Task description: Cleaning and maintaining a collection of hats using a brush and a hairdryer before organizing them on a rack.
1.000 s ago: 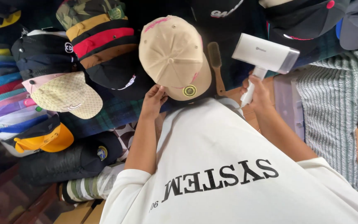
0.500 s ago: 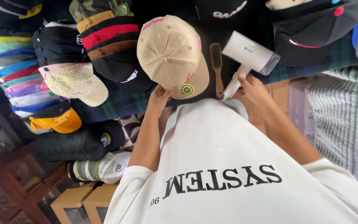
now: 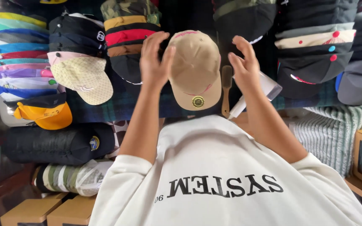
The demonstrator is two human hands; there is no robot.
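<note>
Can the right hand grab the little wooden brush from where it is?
Probably yes. The right hand hovers open just beside the wooden brush, which lies bare between the tan cap and the white steamer. Nothing covers it.

Both hands [image 3: 156,58] [image 3: 244,67] raised, fingers spread, empty.

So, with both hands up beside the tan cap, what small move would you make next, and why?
Probably close both hands onto the tan cap: the left hand already touches its side, the right hand hovers open and empty, with the white steamer lying behind it.
</note>
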